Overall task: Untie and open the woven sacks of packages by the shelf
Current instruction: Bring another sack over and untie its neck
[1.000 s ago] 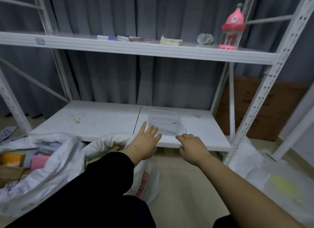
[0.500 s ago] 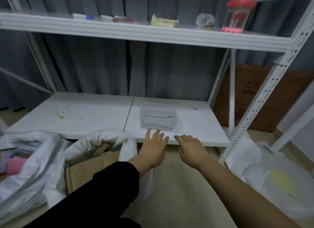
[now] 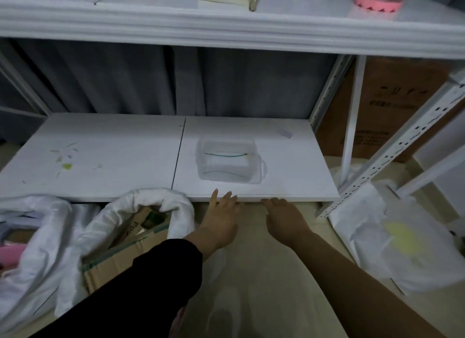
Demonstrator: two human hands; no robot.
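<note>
Two white woven sacks stand open on the floor at the left. The nearer sack (image 3: 151,199) has its mouth rolled back over a cardboard box (image 3: 120,257). The far-left sack (image 3: 32,237) shows pink and pale packages inside. My left hand (image 3: 221,219), fingers straight, reaches to the front edge of the low white shelf board (image 3: 289,171). My right hand (image 3: 284,219) lies beside it with fingers extended under that edge, holding nothing.
A clear plastic box (image 3: 229,161) with a green cord sits on the low shelf board. The upper shelf (image 3: 226,25) carries small items. White bags (image 3: 392,237) lie on the floor at the right by the perforated upright (image 3: 392,156). A brown carton (image 3: 397,106) stands behind.
The view has dropped and moved closer to the low shelf. Both hands have slid back from the shelf top to its front edge. More of the nearer sack's cardboard box shows.
</note>
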